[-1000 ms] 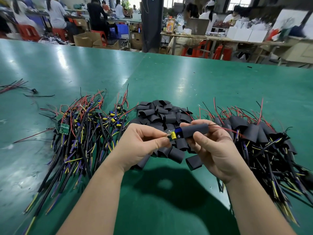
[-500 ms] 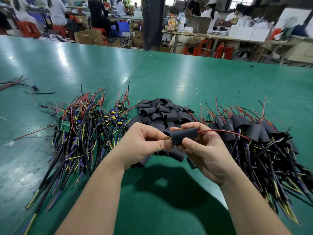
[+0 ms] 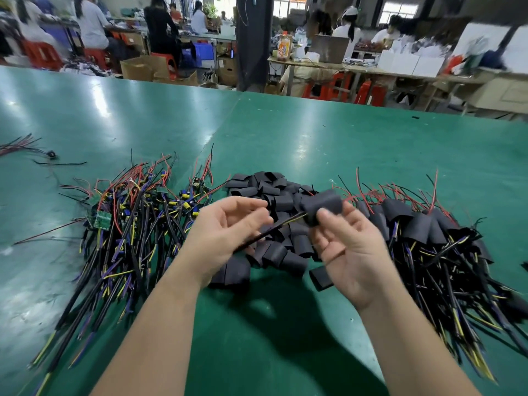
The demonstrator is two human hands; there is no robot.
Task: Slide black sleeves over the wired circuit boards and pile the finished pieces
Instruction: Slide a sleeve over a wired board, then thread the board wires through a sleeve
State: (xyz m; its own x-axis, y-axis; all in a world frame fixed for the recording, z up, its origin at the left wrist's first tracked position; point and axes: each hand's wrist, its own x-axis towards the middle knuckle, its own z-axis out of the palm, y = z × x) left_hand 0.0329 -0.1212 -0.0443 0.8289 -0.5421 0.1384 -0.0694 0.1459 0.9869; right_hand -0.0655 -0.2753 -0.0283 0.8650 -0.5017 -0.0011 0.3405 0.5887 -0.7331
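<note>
1. Hands: the right hand (image 3: 351, 252) pinches the sleeved piece (image 3: 323, 207) between thumb and fingertips. The left hand (image 3: 223, 232) curls loosely beside its cable (image 3: 274, 230); whether it has a grip is unclear.
2. On the desk (image 3: 314, 138), the finished pile (image 3: 423, 227) lies just right of the right hand, which is the nearer one.
3. The sleeved piece hangs over the loose sleeves (image 3: 285, 252), its cable trailing down-left, so the coming move is probably rightward.
</note>
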